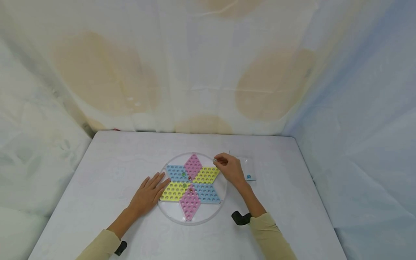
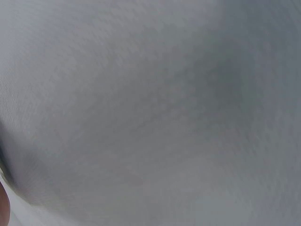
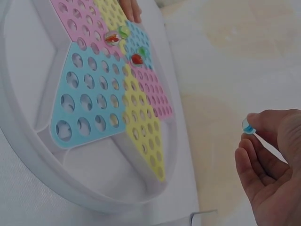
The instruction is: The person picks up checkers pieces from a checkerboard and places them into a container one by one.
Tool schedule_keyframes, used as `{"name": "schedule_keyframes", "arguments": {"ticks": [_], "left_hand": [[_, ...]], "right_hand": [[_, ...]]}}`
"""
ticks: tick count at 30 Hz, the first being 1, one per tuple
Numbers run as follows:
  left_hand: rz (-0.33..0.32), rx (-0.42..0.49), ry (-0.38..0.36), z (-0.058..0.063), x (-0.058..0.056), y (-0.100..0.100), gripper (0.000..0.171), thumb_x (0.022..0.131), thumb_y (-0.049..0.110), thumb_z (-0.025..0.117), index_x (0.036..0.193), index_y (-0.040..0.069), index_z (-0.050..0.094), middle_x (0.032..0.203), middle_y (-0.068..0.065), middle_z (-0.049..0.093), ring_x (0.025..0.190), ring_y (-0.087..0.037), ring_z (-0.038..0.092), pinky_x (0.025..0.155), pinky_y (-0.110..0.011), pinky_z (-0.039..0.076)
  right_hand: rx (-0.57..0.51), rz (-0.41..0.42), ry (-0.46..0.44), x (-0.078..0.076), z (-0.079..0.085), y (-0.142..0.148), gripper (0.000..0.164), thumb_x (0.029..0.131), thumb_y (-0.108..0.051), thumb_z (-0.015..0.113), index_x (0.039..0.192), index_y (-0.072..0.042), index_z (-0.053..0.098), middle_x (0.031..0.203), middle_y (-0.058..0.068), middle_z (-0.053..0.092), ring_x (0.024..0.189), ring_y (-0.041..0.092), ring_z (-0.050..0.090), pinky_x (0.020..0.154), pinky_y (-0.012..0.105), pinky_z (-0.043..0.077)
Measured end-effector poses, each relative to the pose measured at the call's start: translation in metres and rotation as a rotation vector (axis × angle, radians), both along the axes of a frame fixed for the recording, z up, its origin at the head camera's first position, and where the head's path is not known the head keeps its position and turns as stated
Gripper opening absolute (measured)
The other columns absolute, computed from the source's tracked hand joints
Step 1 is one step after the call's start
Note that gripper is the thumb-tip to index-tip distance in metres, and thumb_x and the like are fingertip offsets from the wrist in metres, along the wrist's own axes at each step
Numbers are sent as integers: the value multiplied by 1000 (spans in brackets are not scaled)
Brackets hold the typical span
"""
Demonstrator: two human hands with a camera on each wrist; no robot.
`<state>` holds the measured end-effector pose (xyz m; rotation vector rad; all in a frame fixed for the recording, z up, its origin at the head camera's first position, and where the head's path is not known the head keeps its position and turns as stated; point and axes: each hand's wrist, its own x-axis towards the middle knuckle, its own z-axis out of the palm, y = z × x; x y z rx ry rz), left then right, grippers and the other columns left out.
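Observation:
A round Chinese checkers board (image 1: 192, 223) with a pink, yellow and blue star of holes lies on the table. Several red and green marbles sit in holes around its centre, among them a green marble (image 1: 183, 174) and a red marble (image 3: 137, 59). My right hand (image 1: 230, 168) pinches a clear marble with blue in it (image 3: 248, 125) between thumb and fingertip, above the board's upper right rim. With fingers extended, my left hand (image 1: 147, 195) rests at the left rim, fingertips over the board's edge. The left wrist view is mostly blurred pale surface.
Just right of the board lies a clear shallow box (image 1: 246, 164), with a blue marble (image 1: 248, 176) at its near corner. A white cloth-covered table (image 1: 273, 151) carries everything. Behind it hangs a pale patterned curtain (image 1: 208, 72), and similar cloth encloses both sides.

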<state>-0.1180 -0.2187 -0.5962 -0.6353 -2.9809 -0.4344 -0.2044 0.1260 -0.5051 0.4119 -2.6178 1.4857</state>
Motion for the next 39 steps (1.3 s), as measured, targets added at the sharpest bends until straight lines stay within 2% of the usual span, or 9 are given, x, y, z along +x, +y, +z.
{"name": "schedule_keyframes", "arguments": {"ticks": [8, 18, 25, 33, 39], "left_hand": [[-3, 12, -7, -1, 0, -1, 51, 104, 31, 50, 153, 18, 44, 162, -10, 29, 150, -30, 19, 118, -54, 13], [-10, -12, 10, -3, -2, -2, 51, 104, 32, 50, 153, 19, 44, 162, -9, 29, 150, -30, 19, 118, -54, 14], [-8, -16, 7, -4, -2, -2, 51, 104, 33, 50, 153, 20, 44, 162, -8, 29, 150, -30, 19, 118, -54, 14], [-7, -5, 5, -3, -2, -2, 51, 104, 32, 50, 153, 19, 44, 162, -8, 29, 150, -30, 19, 118, -55, 14], [-13, -3, 0, -2, -2, -2, 51, 104, 32, 50, 153, 18, 43, 162, -9, 28, 150, -30, 19, 118, -55, 14]], "right_hand": [[31, -25, 14, -4, -2, 16, 15, 92, -9, 73, 104, -2, 73, 97, 10, 73, 90, 24, 69, 81, 36, 57], [64, -82, -40, -9, -8, 41, 18, 93, -9, 72, 108, 2, 72, 100, 13, 72, 94, 27, 69, 83, 38, 57], [95, -103, -74, -13, -16, 57, 17, 93, -11, 71, 108, -2, 72, 103, 12, 72, 97, 27, 68, 87, 40, 55], [162, -110, -99, -16, -21, 64, 22, 92, -10, 72, 111, 1, 72, 104, 15, 72, 97, 32, 68, 86, 45, 55], [216, -120, -150, -17, -24, 66, 20, 92, -9, 71, 109, 1, 74, 103, 15, 72, 98, 31, 67, 84, 46, 54]]}}
